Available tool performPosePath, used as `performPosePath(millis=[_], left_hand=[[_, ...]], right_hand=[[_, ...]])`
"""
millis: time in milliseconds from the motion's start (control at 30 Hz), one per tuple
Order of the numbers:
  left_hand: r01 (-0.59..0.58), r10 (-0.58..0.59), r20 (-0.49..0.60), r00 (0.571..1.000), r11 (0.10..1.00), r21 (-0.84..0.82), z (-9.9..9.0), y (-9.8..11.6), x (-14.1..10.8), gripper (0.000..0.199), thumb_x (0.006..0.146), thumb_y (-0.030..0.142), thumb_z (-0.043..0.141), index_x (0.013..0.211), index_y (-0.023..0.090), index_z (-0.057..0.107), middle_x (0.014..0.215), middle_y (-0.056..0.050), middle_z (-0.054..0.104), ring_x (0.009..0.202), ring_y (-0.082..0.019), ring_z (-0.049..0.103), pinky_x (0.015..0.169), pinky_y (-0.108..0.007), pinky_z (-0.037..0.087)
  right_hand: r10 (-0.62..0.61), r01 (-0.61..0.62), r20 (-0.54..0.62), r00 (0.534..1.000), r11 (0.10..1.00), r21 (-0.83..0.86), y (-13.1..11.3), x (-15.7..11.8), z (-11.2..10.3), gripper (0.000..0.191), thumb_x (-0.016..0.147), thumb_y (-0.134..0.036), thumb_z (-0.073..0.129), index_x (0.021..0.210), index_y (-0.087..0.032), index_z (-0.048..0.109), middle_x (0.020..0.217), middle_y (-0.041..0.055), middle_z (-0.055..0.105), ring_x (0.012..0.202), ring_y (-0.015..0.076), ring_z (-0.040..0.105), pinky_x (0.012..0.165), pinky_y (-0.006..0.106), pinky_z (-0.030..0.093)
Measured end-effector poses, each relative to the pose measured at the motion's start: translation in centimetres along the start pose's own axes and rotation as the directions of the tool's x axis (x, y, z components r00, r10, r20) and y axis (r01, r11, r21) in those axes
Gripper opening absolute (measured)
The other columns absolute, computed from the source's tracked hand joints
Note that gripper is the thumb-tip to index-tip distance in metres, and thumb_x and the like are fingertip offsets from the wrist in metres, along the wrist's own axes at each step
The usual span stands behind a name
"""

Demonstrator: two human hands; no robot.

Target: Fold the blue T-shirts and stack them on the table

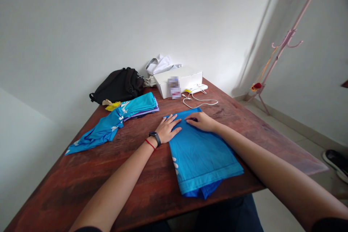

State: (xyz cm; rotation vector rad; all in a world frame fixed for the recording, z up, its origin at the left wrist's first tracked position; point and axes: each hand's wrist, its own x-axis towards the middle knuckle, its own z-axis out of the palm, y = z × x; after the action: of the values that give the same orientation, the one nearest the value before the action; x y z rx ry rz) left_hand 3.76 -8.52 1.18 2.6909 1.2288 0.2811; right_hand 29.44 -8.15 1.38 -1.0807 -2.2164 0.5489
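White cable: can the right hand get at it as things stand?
Probably yes: the right hand is over the blue cloth, the white cable lies just beyond the cloth's far edge, and nothing stands between.

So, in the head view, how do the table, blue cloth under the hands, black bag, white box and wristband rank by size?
1. Table
2. Blue cloth
3. Black bag and white box: too alike to rank
4. Wristband
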Motion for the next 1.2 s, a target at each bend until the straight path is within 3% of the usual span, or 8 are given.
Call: performPosePath(millis=[600, 1200], left_hand=[[0.011, -0.011, 0.007, 1.0, 1.0, 0.006, -0.13, 0.24, 0.08, 0.053, 0.103, 0.055, 0.04, 0.149, 0.028, 0.048, 0.163, -0.006, 0.03, 0.152, -0.03, 0.023, 0.122, -0.056, 0.018], [0.001, -0.001, -0.003, 1.0, 1.0, 0.007, 0.01, 0.2, 0.06, 0.054, 0.103, 0.056, 0.039, 0.149, 0.028, 0.048, 0.163, -0.006, 0.031, 0.152, -0.029, 0.022, 0.122, -0.055, 0.018]], right_hand=[[-0.021, 0.02, 0.007, 1.0, 0.999, 0.025, 0.01, 0.08, -0.08, 0.027, 0.09, -0.012, 0.054, 0.101, -0.019, 0.077, 0.102, 0.0064, 0.078, 0.094, 0.0239, 0.073, 0.087, 0.036, 0.055], [-0.052, 0.051, 0.032, 0.998, 0.998, 0.027, 0.26, 0.08, -0.04, 0.028, 0.09, -0.011, 0.051, 0.1, -0.019, 0.076, 0.102, 0.0064, 0.077, 0.095, 0.0233, 0.071, 0.089, 0.036, 0.053]])
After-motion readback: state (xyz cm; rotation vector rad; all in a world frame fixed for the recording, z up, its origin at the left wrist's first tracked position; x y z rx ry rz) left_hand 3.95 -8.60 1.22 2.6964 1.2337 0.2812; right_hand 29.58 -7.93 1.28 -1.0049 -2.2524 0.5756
